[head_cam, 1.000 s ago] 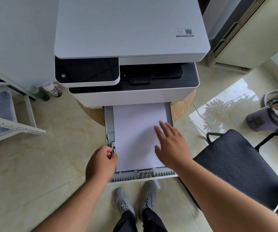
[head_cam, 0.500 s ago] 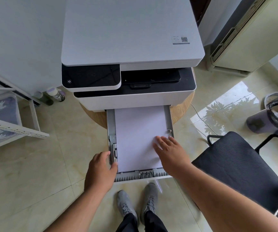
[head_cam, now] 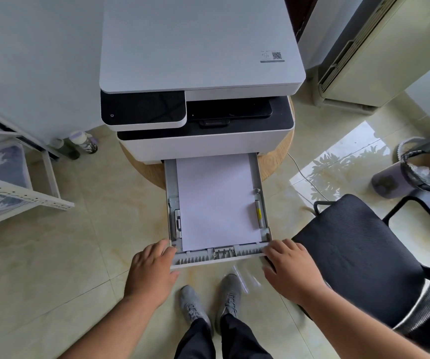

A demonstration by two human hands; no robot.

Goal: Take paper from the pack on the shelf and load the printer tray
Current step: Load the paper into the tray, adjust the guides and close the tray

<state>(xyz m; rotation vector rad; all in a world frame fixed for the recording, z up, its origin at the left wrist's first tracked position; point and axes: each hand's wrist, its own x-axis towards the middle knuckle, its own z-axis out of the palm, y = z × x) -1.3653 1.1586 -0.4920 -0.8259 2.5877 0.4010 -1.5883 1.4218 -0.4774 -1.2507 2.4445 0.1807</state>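
Paper stack (head_cam: pixel 216 203): white, flat in printer tray (head_cam: pixel 219 257), between side guides. Tray: grey, drawn out from printer (head_cam: pixel 201 73) base, front edge nearest person. Left hand (head_cam: pixel 151 270): at tray front-left corner, fingers curled against it. Right hand (head_cam: pixel 290 268): at tray front-right corner, fingers bent, touching front edge. Printer: white-black, on round wooden tabletop (head_cam: pixel 146 169). Office chair (head_cam: pixel 359 255): black mesh, right of tray. Shoes (head_cam: pixel 208 301): grey, below tray.

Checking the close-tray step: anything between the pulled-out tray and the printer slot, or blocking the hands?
Nothing visible. The tray holds flat paper, its rear end already in the printer slot. The left hand and right hand sit at its front corners.
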